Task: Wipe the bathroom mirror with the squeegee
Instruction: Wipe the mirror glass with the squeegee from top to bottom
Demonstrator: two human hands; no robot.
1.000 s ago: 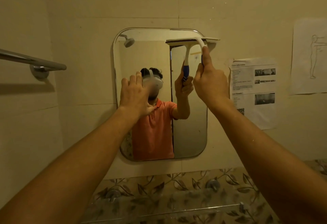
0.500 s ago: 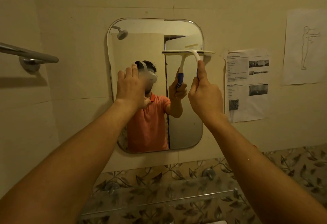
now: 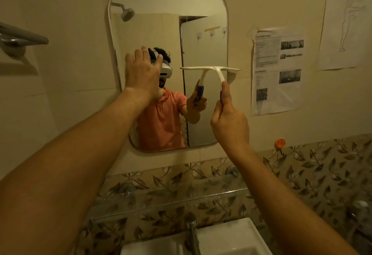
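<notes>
The right hand (image 3: 228, 122) is clenched round the blue grip of the squeegee (image 3: 211, 71), thumb laid up along the white neck. The blade sits level against the mirror (image 3: 167, 9), about halfway down the glass on its right side — its right end runs past the mirror's edge onto the wall. The left hand (image 3: 142, 72) is released, fingers spread and pointing up, over the mirror's left edge; whether the palm actually touches the glass is hard to tell from behind.

Right of the mirror a printed sheet (image 3: 276, 69) is stuck to the wall, and further right a paper with a line drawing (image 3: 349, 19). A metal towel bar (image 3: 22, 37) juts out at the left. Below — a glass shelf (image 3: 167, 202) against leaf-patterned tiles, then a tap (image 3: 192, 232) over a white basin (image 3: 231, 236).
</notes>
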